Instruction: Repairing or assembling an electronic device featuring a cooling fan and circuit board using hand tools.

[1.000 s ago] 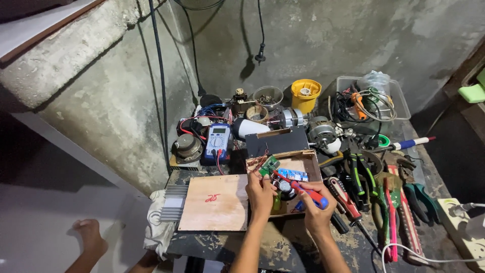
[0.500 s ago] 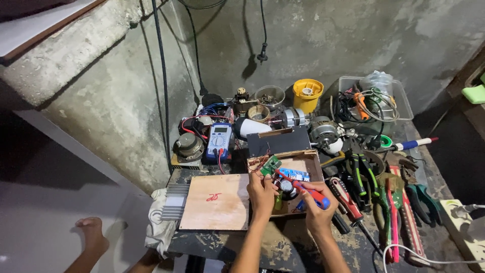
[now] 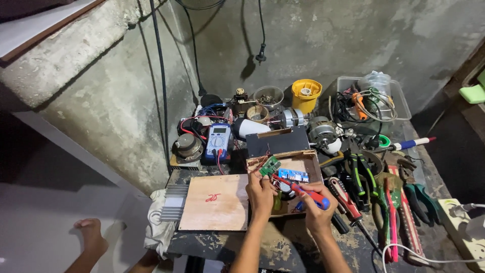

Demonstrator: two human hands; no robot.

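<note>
My left hand [image 3: 261, 192] pinches a small green circuit board [image 3: 270, 165] at the front left corner of an open wooden box [image 3: 312, 163]. My right hand [image 3: 314, 211] grips a red and blue screwdriver [image 3: 303, 190], its tip pointing up-left toward the green board. A blue circuit board [image 3: 294, 175] lies inside the box just behind the screwdriver. Both hands hover over the box's front edge.
A plywood panel [image 3: 214, 202] and a finned heat sink [image 3: 175, 202] lie left of the box. A blue multimeter [image 3: 217, 141], motors, a yellow spool [image 3: 305, 94] and a clear bin [image 3: 375, 99] sit behind. Pliers and cutters [image 3: 376, 184] crowd the right. A bare foot [image 3: 91, 234] shows lower left.
Both hands stay at the box with the board and screwdriver; only slight shifts of the view and the hands.
</note>
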